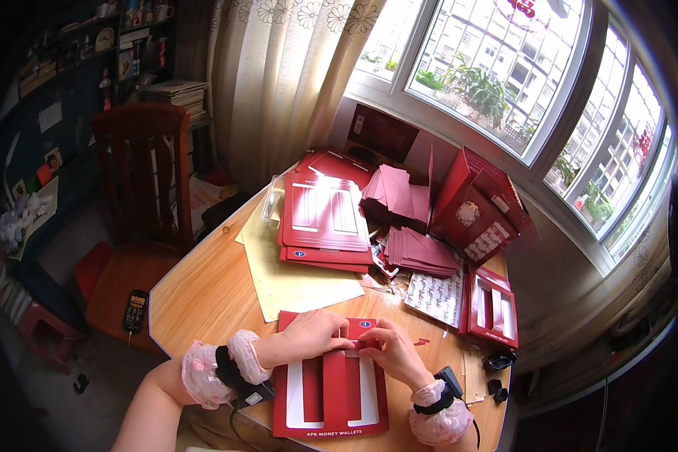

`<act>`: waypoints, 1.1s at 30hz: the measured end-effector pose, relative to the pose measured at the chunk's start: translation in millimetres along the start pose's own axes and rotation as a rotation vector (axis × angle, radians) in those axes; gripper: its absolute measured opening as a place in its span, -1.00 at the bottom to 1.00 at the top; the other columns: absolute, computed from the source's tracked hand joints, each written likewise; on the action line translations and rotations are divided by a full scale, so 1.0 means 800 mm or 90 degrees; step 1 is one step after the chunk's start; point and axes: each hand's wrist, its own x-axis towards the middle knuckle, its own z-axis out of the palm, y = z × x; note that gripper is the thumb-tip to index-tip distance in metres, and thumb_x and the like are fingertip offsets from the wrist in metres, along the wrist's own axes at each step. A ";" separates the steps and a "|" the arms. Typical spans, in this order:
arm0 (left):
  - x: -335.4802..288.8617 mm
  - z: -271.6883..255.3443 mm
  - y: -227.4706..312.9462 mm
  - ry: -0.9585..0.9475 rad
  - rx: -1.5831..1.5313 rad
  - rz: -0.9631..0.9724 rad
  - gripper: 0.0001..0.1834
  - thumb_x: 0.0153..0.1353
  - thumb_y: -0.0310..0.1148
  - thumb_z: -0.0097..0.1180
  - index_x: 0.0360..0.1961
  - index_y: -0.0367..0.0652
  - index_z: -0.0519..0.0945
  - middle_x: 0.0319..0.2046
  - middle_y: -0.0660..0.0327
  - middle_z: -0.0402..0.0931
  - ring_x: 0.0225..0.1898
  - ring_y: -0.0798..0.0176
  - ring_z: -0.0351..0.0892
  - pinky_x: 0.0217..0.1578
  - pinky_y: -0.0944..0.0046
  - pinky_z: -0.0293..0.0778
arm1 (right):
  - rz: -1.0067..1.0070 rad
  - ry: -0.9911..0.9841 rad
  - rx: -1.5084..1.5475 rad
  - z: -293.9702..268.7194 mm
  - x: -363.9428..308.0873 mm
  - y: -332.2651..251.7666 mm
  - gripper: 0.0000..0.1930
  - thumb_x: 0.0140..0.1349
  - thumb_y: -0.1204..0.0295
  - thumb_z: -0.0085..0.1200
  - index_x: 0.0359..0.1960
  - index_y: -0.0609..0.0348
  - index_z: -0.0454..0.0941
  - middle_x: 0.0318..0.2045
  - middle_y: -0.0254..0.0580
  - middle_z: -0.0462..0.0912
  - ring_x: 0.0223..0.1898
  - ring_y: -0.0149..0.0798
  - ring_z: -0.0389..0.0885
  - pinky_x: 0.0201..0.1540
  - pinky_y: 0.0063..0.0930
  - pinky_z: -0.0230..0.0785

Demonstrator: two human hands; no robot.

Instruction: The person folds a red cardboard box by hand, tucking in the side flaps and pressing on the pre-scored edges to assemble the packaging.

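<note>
In front of me on the table lies a flat red cardboard packaging sleeve point(334, 389) with two long cutouts, pale inside, and a red strip down the middle. My left hand point(313, 334) rests across its far part, fingertips pinched at the upper end of the strip. My right hand point(393, 352) pinches the same spot from the right. Fingers of both hands nearly meet there, so the exact edge they grip is partly hidden. Both wrists wear frilly pale pink cuffs and black straps.
Beyond stands a stack of similar red sleeves point(325, 218) on yellow paper point(290, 286). Dark red envelopes point(422, 251) and an upright red box point(478, 203) sit at the back right. A patterned card point(435, 296), another red sleeve point(493, 307) and black clips point(497, 363) lie right.
</note>
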 end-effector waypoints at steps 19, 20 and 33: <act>0.008 0.023 -0.022 0.051 0.093 0.069 -0.58 0.23 -0.02 0.28 -0.31 -0.25 0.67 -0.31 0.01 0.67 -0.13 -0.08 0.63 -0.05 0.02 0.50 | 0.040 -0.060 0.026 -0.037 0.004 0.010 -0.76 0.07 0.45 0.40 -0.21 0.19 0.71 -0.42 -0.24 0.54 -0.39 -0.30 0.52 -0.30 -0.43 0.40; 0.008 0.023 -0.022 0.053 0.102 0.073 -0.58 0.23 -0.02 0.28 -0.32 -0.24 0.67 -0.31 0.02 0.67 -0.14 -0.07 0.64 -0.05 0.02 0.50 | 0.088 -0.081 0.053 -0.039 0.005 0.009 -0.78 0.09 0.47 0.38 -0.22 0.22 0.71 -0.45 -0.26 0.56 -0.41 -0.34 0.51 -0.32 -0.46 0.40; 0.003 -0.010 -0.021 -0.014 0.071 0.001 -0.59 0.12 0.02 0.39 -0.39 -0.17 0.73 -0.42 0.07 0.69 -0.29 0.02 0.69 -0.22 0.10 0.55 | 0.196 -0.055 0.185 -0.024 0.005 0.040 -0.87 0.20 0.46 0.32 -0.27 0.25 0.76 -0.57 -0.36 0.66 -0.49 -0.58 0.53 -0.43 -0.62 0.36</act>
